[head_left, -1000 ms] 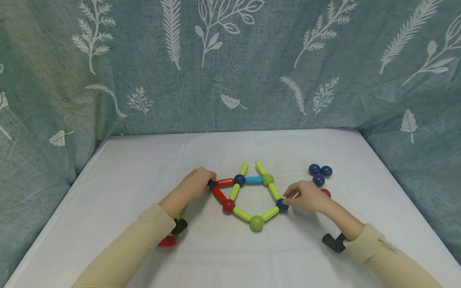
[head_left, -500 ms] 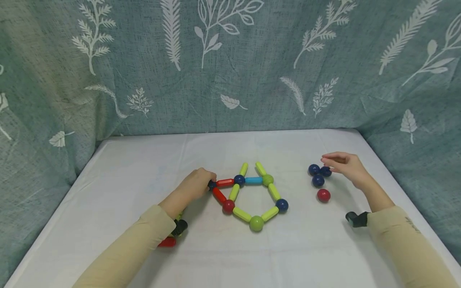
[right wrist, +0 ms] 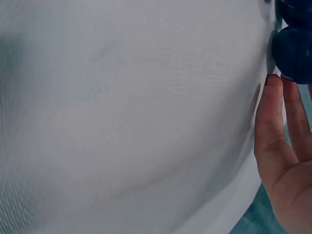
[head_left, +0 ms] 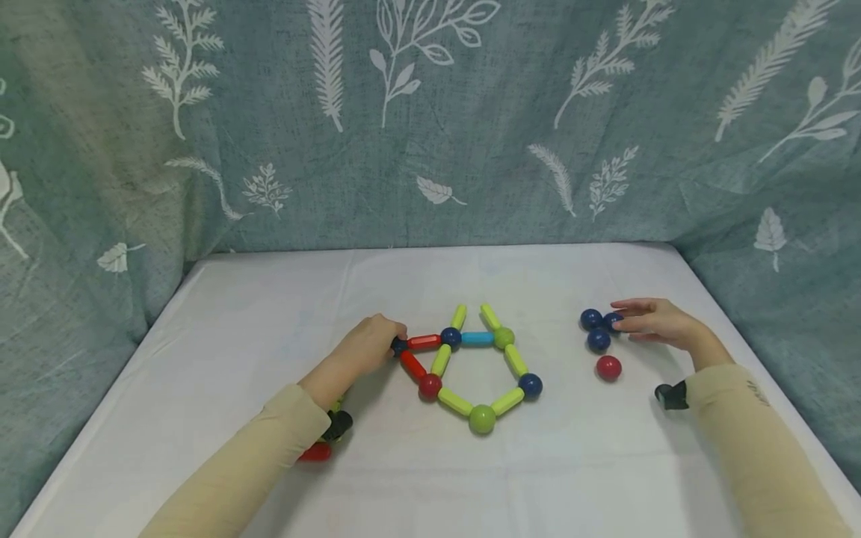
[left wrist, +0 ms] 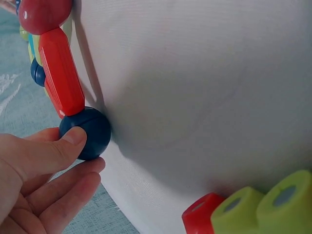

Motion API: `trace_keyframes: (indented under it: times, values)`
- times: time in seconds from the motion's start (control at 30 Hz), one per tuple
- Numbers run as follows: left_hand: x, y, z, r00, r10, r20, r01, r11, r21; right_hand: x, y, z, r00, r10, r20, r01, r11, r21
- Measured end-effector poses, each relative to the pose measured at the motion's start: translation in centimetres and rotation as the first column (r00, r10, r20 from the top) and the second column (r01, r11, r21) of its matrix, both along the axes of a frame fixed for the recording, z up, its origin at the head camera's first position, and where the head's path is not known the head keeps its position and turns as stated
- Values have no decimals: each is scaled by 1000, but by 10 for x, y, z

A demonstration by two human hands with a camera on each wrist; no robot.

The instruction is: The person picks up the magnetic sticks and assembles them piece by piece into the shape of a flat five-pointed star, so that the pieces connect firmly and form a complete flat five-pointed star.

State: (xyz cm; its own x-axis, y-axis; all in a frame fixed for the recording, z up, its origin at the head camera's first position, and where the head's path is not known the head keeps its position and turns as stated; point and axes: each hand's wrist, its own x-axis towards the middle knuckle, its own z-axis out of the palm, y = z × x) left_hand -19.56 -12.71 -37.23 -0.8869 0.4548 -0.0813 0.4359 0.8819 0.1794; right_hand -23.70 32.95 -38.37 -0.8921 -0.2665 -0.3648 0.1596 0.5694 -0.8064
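My left hand [head_left: 366,345] pinches a dark blue ball [left wrist: 92,132] between thumb and fingers at the left corner of a joined frame of sticks and balls. Two red sticks [head_left: 424,342] run from that ball, one to a blue ball [head_left: 451,338], one to a red ball [head_left: 430,387]. Green sticks [head_left: 455,403], a light blue stick [head_left: 477,338] and more balls close a ring beside them. My right hand [head_left: 662,325] reaches to a loose blue ball [right wrist: 295,53] in a small cluster, fingers extended and fingertips right at its side.
Several loose blue balls [head_left: 598,341] and a loose red ball [head_left: 608,368] lie on the right of the white-covered table [head_left: 572,478]. Red and green sticks [left wrist: 236,212] lie near my left forearm, partly hidden by it in the head view. A patterned curtain [head_left: 430,149] hangs behind.
My right hand has left the frame's right-hand blue ball, moved right to the loose balls, and come down beside one of them. My left hand has stayed on its ball.
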Motion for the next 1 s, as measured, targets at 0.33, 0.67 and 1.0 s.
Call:
trace_keyframes:
  times: [0.33, 0.67, 1.0]
  values:
    - [0, 1, 0, 1000, 4, 6, -4, 1000, 6, -1, 4, -7, 998, -59, -7, 59, 998, 27]
    - [2, -2, 0, 1000, 14, -1, -14, 1000, 20, -17, -34, 24, 984, -136, -117, 141, 989, 40]
    - [1, -1, -1, 1000, 16, -12, -16, 999, 37, -51, -137, 25, 989, 24, -144, -27, 999, -22]
